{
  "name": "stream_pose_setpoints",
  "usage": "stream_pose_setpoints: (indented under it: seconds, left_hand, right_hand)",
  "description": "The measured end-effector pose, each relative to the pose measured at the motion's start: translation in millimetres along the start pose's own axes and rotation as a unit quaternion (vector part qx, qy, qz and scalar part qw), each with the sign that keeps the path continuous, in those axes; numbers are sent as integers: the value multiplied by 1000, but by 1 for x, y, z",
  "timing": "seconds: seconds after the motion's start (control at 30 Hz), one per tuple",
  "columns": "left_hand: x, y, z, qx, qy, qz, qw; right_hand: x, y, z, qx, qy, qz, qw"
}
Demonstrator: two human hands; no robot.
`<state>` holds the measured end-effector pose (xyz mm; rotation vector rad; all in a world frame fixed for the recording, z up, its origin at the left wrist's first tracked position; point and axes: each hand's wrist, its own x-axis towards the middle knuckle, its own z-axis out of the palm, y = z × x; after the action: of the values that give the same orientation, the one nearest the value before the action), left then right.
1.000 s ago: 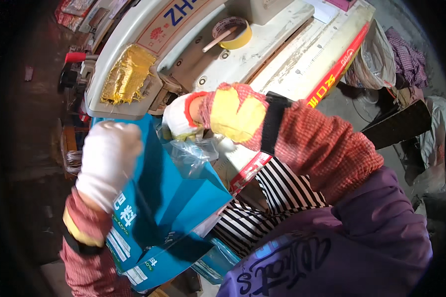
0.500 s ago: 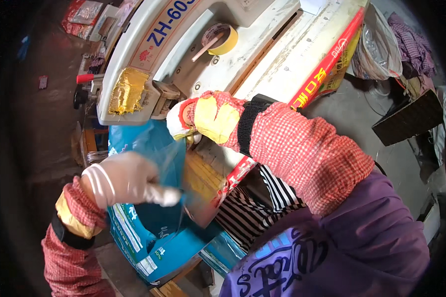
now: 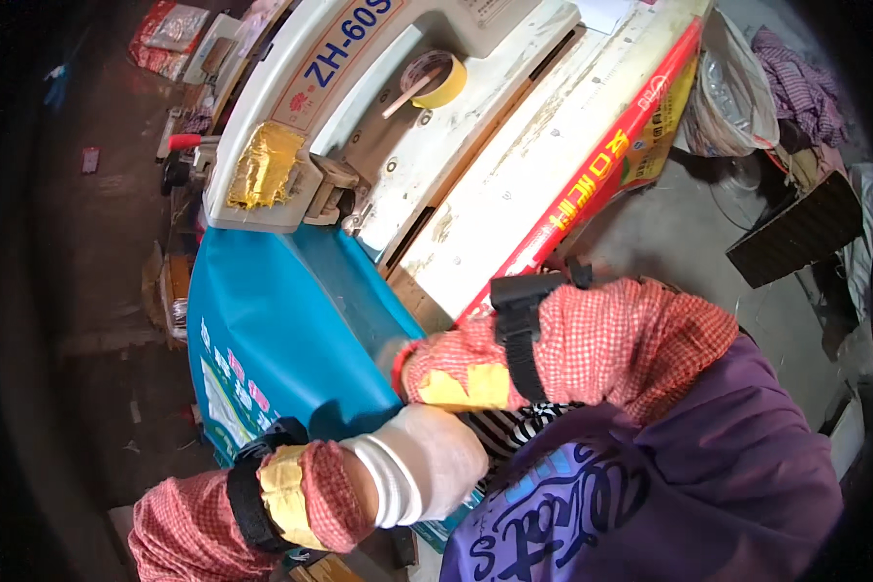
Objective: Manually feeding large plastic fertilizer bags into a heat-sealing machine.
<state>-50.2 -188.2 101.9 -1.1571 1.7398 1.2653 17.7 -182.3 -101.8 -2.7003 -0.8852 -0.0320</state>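
A large teal printed plastic bag [image 3: 291, 339] is stretched smooth below the head of a white machine [image 3: 349, 68] with a curved arm. At the bag's near edge, close to my body, is my left hand [image 3: 427, 466] in a white glove. It is rounded and closed, its fingers turned under, and what they hold is hidden. My right hand [image 3: 398, 361] lies over the bag's right side, just above the left one. A red checked sleeve [image 3: 611, 330] covers most of it, and the little that shows is blurred.
A yellow tape roll [image 3: 436, 80] with a pale stick sits on the machine bed. A red and yellow printed sheet [image 3: 606, 160] covers the worktable's edge. At the right are a white sack [image 3: 732, 102] and a dark cardboard piece [image 3: 795, 230]. Striped cloth [image 3: 514, 424] lies near my body.
My left hand has moved right and toward my body, from over the bag. My right hand has come down from the machine head toward me. The teal bag now lies smoother, facing the machine.
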Motion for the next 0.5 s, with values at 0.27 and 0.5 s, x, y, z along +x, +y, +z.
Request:
stream_pose_setpoints:
  seconds: [0.27, 0.5]
  left_hand:
    - [-18, 0, 23, -123, 178, -178, 960]
    - [-8, 10, 22, -16, 225, -114, 968]
  right_hand:
    - [-73, 30, -126, 361, 397, 223, 814]
    - [-51, 40, -123, 42, -60, 279, 958]
